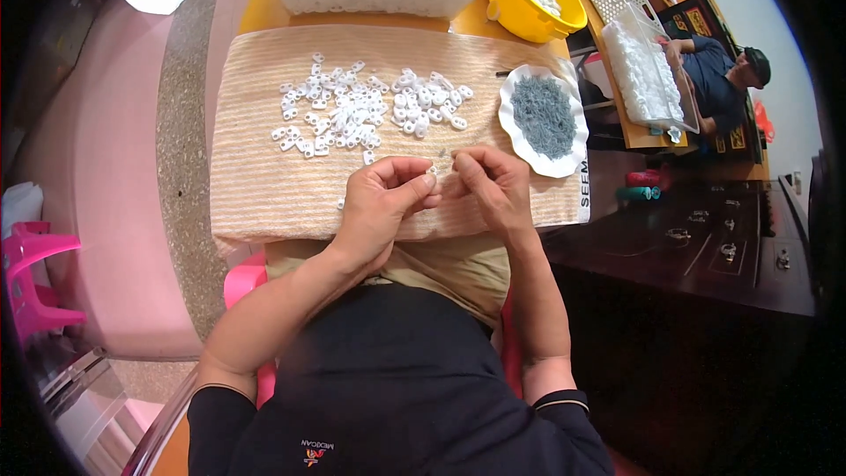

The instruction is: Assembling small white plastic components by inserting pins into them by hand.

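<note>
Left fingers [416,187] pinched round tiny white piece [433,171], right fingers [474,173] pinched just right of it; can't tell what they've got, or piece's long axis.

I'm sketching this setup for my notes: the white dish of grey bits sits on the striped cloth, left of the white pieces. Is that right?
Not quite: the white dish is right of the white pieces, not left, as the head view shows. It does hold grey bits and sit on the striped cloth.
</note>
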The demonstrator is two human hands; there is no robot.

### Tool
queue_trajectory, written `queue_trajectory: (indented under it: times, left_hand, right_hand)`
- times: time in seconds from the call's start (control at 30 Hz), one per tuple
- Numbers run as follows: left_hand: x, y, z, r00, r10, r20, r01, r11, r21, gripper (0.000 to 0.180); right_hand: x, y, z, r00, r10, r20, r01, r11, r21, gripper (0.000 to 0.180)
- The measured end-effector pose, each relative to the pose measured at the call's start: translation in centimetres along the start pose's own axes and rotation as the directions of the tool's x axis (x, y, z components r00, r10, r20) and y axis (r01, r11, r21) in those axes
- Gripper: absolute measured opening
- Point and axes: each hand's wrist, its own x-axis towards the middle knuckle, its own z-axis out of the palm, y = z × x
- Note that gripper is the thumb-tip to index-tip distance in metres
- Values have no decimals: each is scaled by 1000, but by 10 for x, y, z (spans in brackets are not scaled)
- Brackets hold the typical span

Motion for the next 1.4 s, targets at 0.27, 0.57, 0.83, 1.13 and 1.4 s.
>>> queue_trajectory:
  times: [0.27,0.57,0.83,1.13,1.4]
  left_hand:
    - [0,1,-1,1000,10,-9,-10,1000,-7,15]
    - [2,2,-3,1000,0,-16,-1,1000,-13,15]
    - [3,1,-4,1000,-13,-15,13,1000,-13,14]
    - [4,1,-4,999,-23,-29,23,1000,-13,14]
    - [5,2,-5,999,-43,-21,43,999,-24,14]
  right_hand:
    - [41,5,-5,879,-476,11,283,503,-817,13]
    - [45,5,-4,944,-328,40,229,564,-793,10]
    - [41,-1,-10,938,-313,145,307,566,-765,15]
    - [42,-13,-18,945,-184,270,327,546,-772,20]
    - [21,-9,-21,964,-45,261,136,929,-345,31]
